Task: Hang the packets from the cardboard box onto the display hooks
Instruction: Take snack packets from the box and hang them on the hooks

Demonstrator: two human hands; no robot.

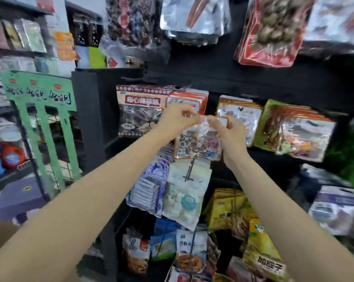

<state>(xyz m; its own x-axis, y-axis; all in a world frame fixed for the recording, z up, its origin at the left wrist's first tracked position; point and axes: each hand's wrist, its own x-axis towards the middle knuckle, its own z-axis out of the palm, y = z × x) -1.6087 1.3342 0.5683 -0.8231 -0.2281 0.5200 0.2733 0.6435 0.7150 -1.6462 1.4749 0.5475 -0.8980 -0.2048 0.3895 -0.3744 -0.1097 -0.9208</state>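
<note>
- Both hands pinch one packet (pixel 198 141) by its orange top strip, left hand (pixel 177 117) and right hand (pixel 230 132), before the black display panel (pixel 223 78).
- Level the strip; feed its hole onto the hook, which is hidden here.

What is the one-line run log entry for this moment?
left hand: pinches packet top | right hand: grips clear orange-topped snack packet | place: before black display rack | hung: cannot tell

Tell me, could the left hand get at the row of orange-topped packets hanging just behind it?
Probably yes: the left hand sits right before those orange-topped packets, nothing between, though it's pinching the held packet.
</note>
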